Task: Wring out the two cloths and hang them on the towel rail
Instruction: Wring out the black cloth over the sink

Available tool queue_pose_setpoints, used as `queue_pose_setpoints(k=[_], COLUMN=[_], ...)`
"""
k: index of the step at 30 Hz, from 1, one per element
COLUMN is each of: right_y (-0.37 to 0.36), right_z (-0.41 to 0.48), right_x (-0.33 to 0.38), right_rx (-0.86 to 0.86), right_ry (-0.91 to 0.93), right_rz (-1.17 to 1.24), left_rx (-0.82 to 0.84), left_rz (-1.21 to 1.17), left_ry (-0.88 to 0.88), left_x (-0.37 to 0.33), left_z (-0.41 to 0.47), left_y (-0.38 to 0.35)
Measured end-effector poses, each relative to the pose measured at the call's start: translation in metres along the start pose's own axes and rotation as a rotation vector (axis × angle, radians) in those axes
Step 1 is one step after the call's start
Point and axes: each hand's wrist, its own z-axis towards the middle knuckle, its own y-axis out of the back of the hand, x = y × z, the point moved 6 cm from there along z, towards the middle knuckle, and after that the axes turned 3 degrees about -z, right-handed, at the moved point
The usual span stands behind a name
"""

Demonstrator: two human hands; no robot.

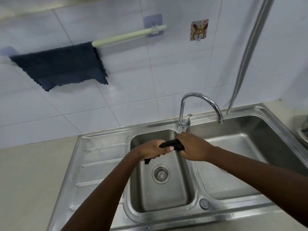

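Both grips are clamped on one black cloth (171, 145), twisted into a rope above the small basin of the steel sink (103, 164): my left hand (152, 148) has its near end, a tail dangling below, and my right hand (193, 146) wraps the other end, just in front of the tap (200, 107). Up left of the tap, a dark blue cloth (61, 65) already hangs over the towel rail (126, 36).

most of the black cloth (171, 145) is buried inside the left hand (150, 150) and right hand (194, 147). the towel rail (128, 36) vanishes under the hung navy cloth (61, 65). the sink (103, 147) is cut by the right and bottom edges.
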Motion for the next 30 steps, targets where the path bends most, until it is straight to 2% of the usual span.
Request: queue_pose_setpoints(k=[6, 11, 15, 19, 23, 27, 30], right_y=[-0.001, 0.012, 0.009, -0.002, -0.008, -0.003, 0.004], right_z=[0.016, 0.03, 0.034, 0.032, 0.023, 0.02, 0.018], right_x=[-0.004, 0.004, 0.009, 0.005, -0.003, 0.008, 0.011], right_rx=[0.111, 0.155, 0.233, 0.304, 0.263, -0.01, -0.11], right_ry=[-0.072, -0.078, -0.11, -0.126, -0.123, 0.101, 0.141], right_rz=[-0.253, -0.172, -0.032, 0.126, 0.052, -0.187, -0.179], left_rx=[-0.181, -0.442, -0.497, -0.416, -0.172, 0.007, 0.031], left_rz=[0.458, 0.843, 0.892, 0.829, 0.517, 0.128, -0.051], left_ry=[-0.096, -0.226, -0.32, -0.262, -0.117, 0.01, 0.017], left_x=[0.0, -0.013, -0.013, -0.01, -0.005, -0.002, -0.003], left_z=[0.0, -0.013, -0.02, -0.013, -0.009, -0.015, -0.018], left_y=[0.008, 0.017, 0.02, 0.021, 0.017, 0.007, 0.009])
